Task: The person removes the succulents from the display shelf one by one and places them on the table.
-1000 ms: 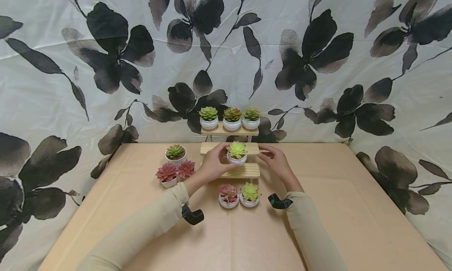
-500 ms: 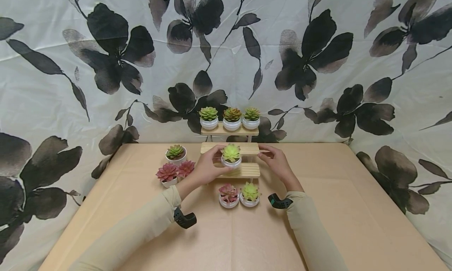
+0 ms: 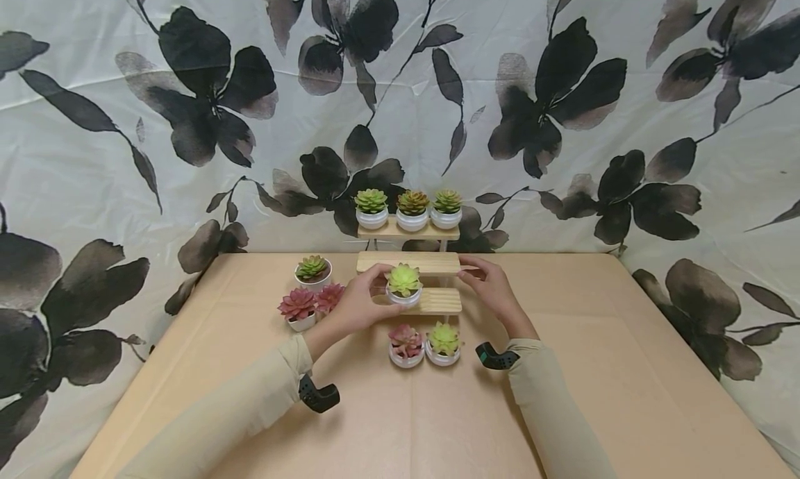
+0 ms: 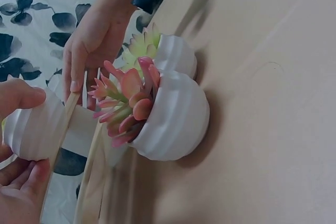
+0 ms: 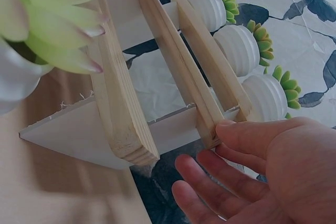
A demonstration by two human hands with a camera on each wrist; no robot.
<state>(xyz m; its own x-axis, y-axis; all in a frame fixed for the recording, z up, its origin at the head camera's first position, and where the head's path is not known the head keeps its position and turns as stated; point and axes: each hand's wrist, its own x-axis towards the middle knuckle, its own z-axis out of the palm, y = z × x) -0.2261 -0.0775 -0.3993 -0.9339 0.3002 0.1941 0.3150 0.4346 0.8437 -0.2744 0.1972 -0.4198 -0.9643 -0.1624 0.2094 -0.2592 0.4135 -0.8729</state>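
In the head view my left hand grips a light green potted succulent by its white pot, thumb in front and fingers behind. The pot overlaps the left part of the wooden tiered stand's lowest shelf. In the left wrist view the thumb and fingers hold the ribbed white pot from both sides, close by a shelf edge. My right hand pinches the right end of the middle shelf. The right wrist view shows its thumb on the shelf's end, index finger underneath, other fingers loosely bent.
Three potted succulents line the top shelf. A pink one and a light green one stand on the table before the stand. Left of it are a green one and two red ones. A floral cloth hangs behind.
My left hand has carried the light green potted succulent a little left and toward me, from in front of the middle shelf to the lowest one. The right hand has stayed at the shelf's end.
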